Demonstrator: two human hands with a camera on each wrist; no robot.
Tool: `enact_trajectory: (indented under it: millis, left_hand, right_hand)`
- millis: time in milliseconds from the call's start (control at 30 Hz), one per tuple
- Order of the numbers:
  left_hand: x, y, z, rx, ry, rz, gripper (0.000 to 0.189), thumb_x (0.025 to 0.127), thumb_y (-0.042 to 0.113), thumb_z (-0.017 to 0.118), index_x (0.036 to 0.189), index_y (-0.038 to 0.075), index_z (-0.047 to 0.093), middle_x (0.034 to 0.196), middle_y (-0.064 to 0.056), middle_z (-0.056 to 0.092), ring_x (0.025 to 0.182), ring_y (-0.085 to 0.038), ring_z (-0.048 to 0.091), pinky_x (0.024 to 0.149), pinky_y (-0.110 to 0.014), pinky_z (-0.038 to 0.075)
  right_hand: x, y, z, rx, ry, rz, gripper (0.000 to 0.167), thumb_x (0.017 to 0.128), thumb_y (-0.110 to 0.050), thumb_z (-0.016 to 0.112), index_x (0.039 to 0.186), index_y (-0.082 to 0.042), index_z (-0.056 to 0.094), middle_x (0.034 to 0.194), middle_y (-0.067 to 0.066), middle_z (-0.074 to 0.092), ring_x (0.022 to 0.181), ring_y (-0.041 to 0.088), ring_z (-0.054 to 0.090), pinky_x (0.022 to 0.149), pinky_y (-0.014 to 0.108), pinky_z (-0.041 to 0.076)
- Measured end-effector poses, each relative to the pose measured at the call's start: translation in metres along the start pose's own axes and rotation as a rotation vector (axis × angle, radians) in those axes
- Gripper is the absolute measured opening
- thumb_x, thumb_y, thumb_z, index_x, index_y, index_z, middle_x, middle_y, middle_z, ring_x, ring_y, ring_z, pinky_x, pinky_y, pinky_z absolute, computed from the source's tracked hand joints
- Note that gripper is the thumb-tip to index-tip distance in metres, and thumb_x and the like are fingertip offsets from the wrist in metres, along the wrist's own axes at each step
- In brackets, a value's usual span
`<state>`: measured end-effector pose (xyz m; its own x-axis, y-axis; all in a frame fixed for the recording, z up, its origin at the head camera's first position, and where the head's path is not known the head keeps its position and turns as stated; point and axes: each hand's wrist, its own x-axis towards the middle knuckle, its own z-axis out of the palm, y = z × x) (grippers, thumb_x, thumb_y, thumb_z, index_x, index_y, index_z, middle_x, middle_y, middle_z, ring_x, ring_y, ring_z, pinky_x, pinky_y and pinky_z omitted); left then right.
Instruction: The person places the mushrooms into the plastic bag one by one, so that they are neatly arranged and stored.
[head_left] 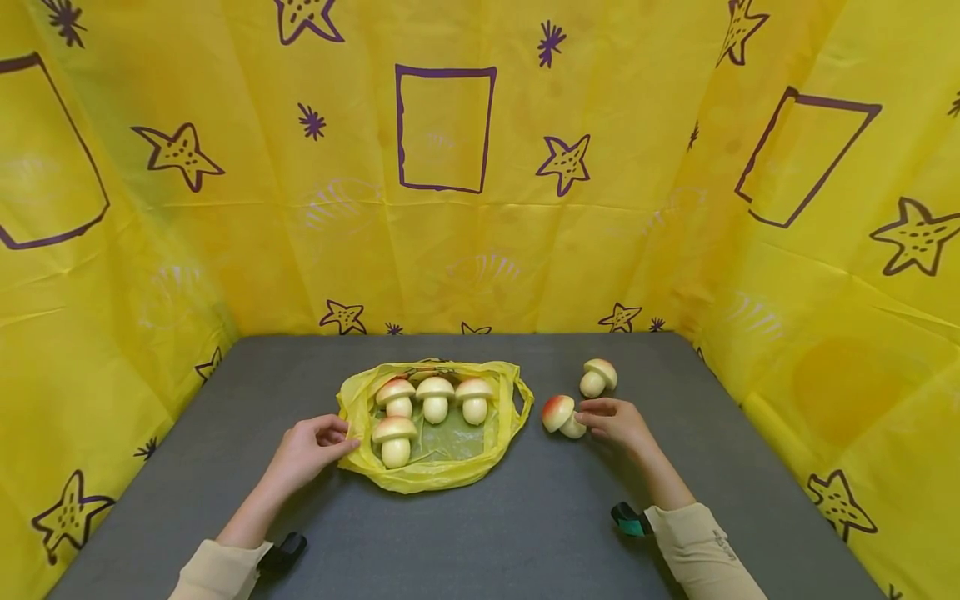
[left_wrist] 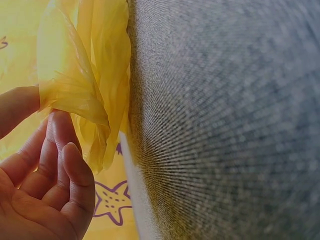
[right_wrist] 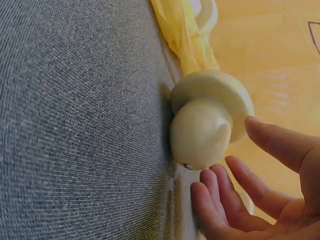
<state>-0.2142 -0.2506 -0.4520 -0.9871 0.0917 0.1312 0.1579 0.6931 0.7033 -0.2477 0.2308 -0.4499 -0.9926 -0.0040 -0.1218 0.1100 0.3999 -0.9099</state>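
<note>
A yellow plastic bag (head_left: 442, 477) lies with its mouth spread, and several toy mushrooms (head_left: 435, 400) with cream stems sit inside it. My left hand (head_left: 311, 450) pinches the bag's left edge; in the left wrist view the thin yellow film (left_wrist: 75, 95) runs between thumb and fingers. To the right of the bag, a red-topped toy mushroom (head_left: 558, 412) lies tilted on the table. My right hand (head_left: 617, 423) is beside its stem, fingers loosely bent and spread around the near side in the right wrist view, where the pale stem (right_wrist: 200, 135) faces the fingertips.
Another toy mushroom (head_left: 598, 377) rests on the grey table (head_left: 465, 542) just beyond my right hand. Yellow cloth walls (head_left: 480, 267) with purple drawings enclose the table at the back and on both sides. The bag's handle loop (head_left: 525, 398) sticks out to the right.
</note>
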Motion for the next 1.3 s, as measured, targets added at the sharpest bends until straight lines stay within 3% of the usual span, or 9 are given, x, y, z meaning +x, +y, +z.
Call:
enact_trajectory:
  millis: [367, 767, 1300]
  left_hand:
    - [-0.001, -0.001, 0.0, -0.005, 0.003, -0.012, 0.032, 0.079, 0.029, 0.077, 0.096, 0.005, 0.066, 0.081, -0.002, 0.066, 0.069, -0.01, 0.056, 0.059, -0.023, 0.045]
    - [-0.001, -0.001, 0.0, -0.007, 0.004, 0.001, 0.032, 0.079, 0.028, 0.077, 0.097, 0.004, 0.066, 0.082, -0.003, 0.067, 0.069, -0.01, 0.057, 0.059, -0.023, 0.045]
    - [-0.001, -0.003, -0.001, 0.004, 0.007, 0.001, 0.032, 0.079, 0.029, 0.077, 0.096, 0.005, 0.066, 0.082, -0.002, 0.066, 0.069, -0.01, 0.056, 0.058, -0.022, 0.045]
  right_hand:
    - [0.006, 0.005, 0.002, -0.029, -0.036, -0.012, 0.045, 0.083, -0.014, 0.073, 0.12, 0.007, 0.058, 0.117, 0.024, 0.063, 0.097, 0.019, 0.064, 0.081, 0.035, 0.053]
    - [0.011, 0.007, 0.007, -0.064, -0.066, -0.003, 0.05, 0.082, -0.014, 0.073, 0.123, 0.009, 0.055, 0.121, 0.026, 0.06, 0.102, 0.025, 0.063, 0.085, 0.04, 0.052]
    - [0.012, 0.009, 0.014, -0.102, -0.081, 0.015, 0.053, 0.078, -0.018, 0.077, 0.12, 0.009, 0.057, 0.111, 0.021, 0.065, 0.087, 0.015, 0.063, 0.076, 0.034, 0.054]
